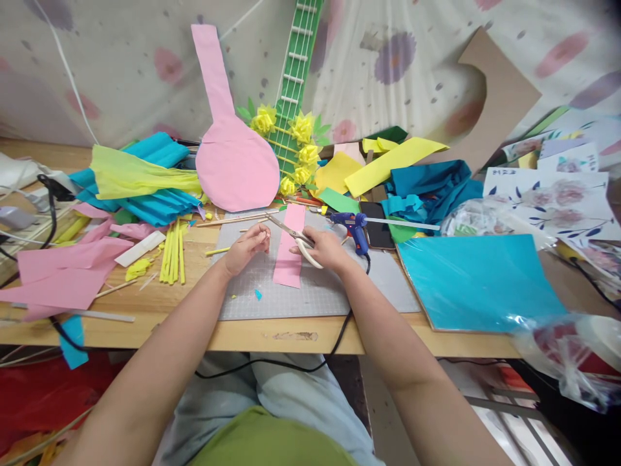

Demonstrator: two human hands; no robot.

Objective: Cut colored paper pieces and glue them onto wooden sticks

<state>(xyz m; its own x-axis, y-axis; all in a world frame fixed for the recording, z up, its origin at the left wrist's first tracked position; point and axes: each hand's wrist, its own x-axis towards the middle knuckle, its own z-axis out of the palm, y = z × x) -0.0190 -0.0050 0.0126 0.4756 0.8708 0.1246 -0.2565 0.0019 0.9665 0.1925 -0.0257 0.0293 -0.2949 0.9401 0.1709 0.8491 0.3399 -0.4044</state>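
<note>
- Two bare hands are present; the right hand (324, 249) grasps one pair of scissors (294, 233) by the white handles, blades directed toward the left hand (249, 248).
- Fingers of the left hand are drawn together; whether they pinch something small cannot be told.
- One pink strip (288, 265) lies flat on one grey cutting mat (330, 299), between the hands, partly beneath the scissors.
- Step in hand, as judged: trimming; the next cut would call for left fingertips clear of the blades.
- Right of the right hand: one blue glue gun (357, 232), one dark phone (381, 228) and one turquoise sheet (480, 281).
- Behind the mat: one pink lute-shaped cutout (237, 168), one green fretted neck (295, 68) and five yellow flowers (302, 127).
</note>
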